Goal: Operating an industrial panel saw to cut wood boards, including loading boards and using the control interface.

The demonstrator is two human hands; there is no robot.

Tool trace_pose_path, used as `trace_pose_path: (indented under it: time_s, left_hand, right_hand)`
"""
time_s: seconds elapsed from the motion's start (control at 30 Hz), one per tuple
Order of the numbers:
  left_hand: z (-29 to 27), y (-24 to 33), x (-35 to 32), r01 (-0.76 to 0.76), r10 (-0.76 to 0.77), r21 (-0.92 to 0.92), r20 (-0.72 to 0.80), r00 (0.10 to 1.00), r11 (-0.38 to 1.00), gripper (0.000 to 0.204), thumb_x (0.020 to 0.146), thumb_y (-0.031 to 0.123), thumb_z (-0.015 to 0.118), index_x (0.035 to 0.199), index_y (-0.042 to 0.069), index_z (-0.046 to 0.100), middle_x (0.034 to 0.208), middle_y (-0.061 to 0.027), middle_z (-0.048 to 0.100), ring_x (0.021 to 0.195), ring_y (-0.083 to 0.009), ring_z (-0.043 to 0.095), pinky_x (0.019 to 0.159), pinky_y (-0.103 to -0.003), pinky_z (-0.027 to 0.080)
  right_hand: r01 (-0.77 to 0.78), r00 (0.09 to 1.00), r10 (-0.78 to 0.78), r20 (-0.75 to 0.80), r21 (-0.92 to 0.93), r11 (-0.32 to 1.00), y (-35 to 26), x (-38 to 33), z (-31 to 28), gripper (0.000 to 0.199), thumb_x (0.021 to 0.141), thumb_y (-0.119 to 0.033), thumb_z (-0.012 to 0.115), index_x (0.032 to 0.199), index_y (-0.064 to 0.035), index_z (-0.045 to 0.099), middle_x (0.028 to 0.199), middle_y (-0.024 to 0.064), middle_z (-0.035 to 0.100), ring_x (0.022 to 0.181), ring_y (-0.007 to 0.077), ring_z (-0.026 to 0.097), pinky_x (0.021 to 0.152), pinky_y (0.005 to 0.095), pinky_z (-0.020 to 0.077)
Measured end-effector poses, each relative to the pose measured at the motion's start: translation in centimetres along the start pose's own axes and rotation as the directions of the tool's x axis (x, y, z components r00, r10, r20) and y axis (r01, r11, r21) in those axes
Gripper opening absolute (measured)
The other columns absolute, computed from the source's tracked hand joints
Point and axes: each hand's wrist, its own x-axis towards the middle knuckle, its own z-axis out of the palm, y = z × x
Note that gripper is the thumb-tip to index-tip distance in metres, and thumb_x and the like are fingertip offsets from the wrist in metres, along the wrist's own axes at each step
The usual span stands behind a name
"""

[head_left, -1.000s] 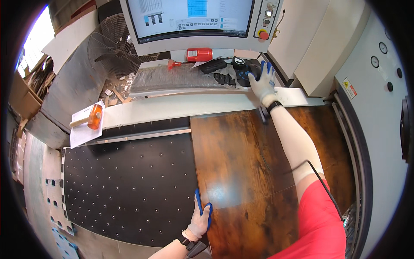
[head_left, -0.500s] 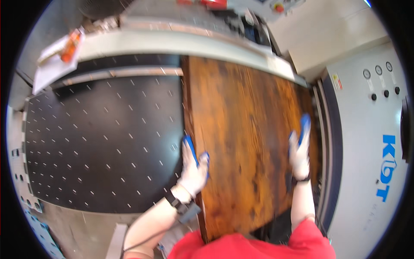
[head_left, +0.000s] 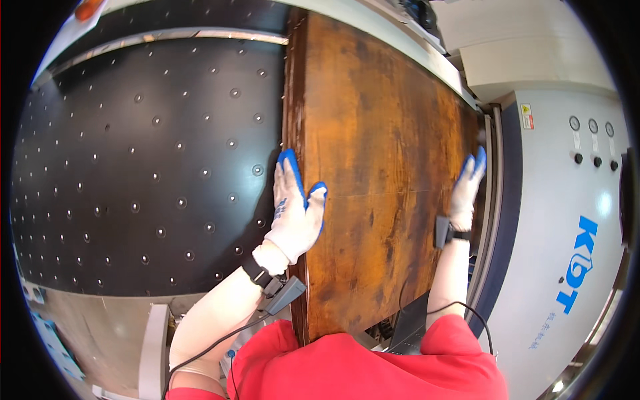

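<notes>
A stack of brown wood-grain panels lies in front of me, its layered left edge facing the black table. My left hand, in a white glove with blue palm coating, rests on that left edge. Its fingers are stretched along the side, and the thumb is spread over the top face. At the opposite edge, my right hand, gloved alike, lies with fingers extended and pointing away from me. The undersides of both palms are hidden.
The black table on the left is dotted with small round studs. A grey machine cabinet with gauges and knobs stands close on the right, behind metal rails. A pale beam runs behind the panels. Thin cables hang by my arms.
The view has shifted, so the panels and table sit higher in it. My right hand has moved from over the top face out to the right edge. My left hand stays at the left edge.
</notes>
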Motion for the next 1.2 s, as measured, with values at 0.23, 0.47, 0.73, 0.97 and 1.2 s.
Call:
trace_pose_path:
  time_s: [0.23,0.47,0.73,0.97,1.2]
  left_hand:
    - [-0.1,-0.3,0.5,0.015,-0.015,0.003,-0.012,1.0,1.0,0.088,0.098,0.029,0.057,0.156,-0.009,0.003,0.16,-0.0377,0.009,0.15,-0.0508,0.01,0.124,-0.049,0.01]
    - [-0.3,0.0,0.6,0.067,-0.069,0.055,0.032,0.997,0.996,0.09,0.1,0.042,0.053,0.157,-0.007,0.002,0.16,-0.0383,0.007,0.15,-0.0517,0.01,0.124,-0.051,0.01]
    - [-7.8,-1.4,-0.6,-0.3,0.217,-0.515,-0.217,0.952,0.803,0.075,0.107,0.034,0.049,0.16,-0.001,0.009,0.167,-0.0191,0.013,0.154,-0.0273,0.018,0.123,-0.037,0.017]
    - [-3.9,-3.4,1.1,-0.348,0.302,-0.193,-0.231,0.925,0.917,0.088,0.1,0.048,0.052,0.159,-0.001,0.01,0.166,-0.0232,0.013,0.153,-0.0386,0.018,0.124,-0.047,0.017]
    - [-0.2,-2.7,3.4,-0.339,0.332,-0.201,-0.069,0.941,0.919,0.083,0.097,0.028,0.061,0.157,-0.006,0.016,0.163,-0.0255,0.021,0.152,-0.0377,0.02,0.124,-0.043,0.016]
  right_hand:
    - [0.108,0.902,0.096,0.42,-0.435,0.894,4.4,-3.9,2.5,0.072,0.106,-0.049,0.039,0.161,-0.0076,0.018,0.166,0.0205,0.02,0.153,0.0364,0.016,0.124,0.0489,0.0083]
    - [0.009,0.917,0.173,0.36,-0.45,0.893,4.5,-4.0,5.1,0.067,0.106,-0.047,0.039,0.159,-0.0089,0.026,0.163,0.0209,0.028,0.152,0.0379,0.021,0.123,0.0486,0.014]
    - [0.089,0.929,0.068,0.365,-0.396,0.914,8.9,-2.8,3.2,0.062,0.107,-0.044,0.04,0.155,-0.003,0.035,0.161,0.0184,0.033,0.15,0.0333,0.026,0.123,0.0426,0.0167]
    - [0.055,0.917,0.08,0.391,-0.323,0.945,7.4,-3.7,3.7,0.06,0.108,-0.039,0.041,0.155,-0.0025,0.034,0.161,0.0187,0.032,0.151,0.0324,0.026,0.123,0.0408,0.0174]
    - [0.057,0.95,0.113,0.291,-0.518,0.854,5.5,-3.8,4.5,0.068,0.102,-0.049,0.048,0.153,-0.0055,0.037,0.157,0.0221,0.037,0.146,0.0394,0.032,0.121,0.0495,0.0225]
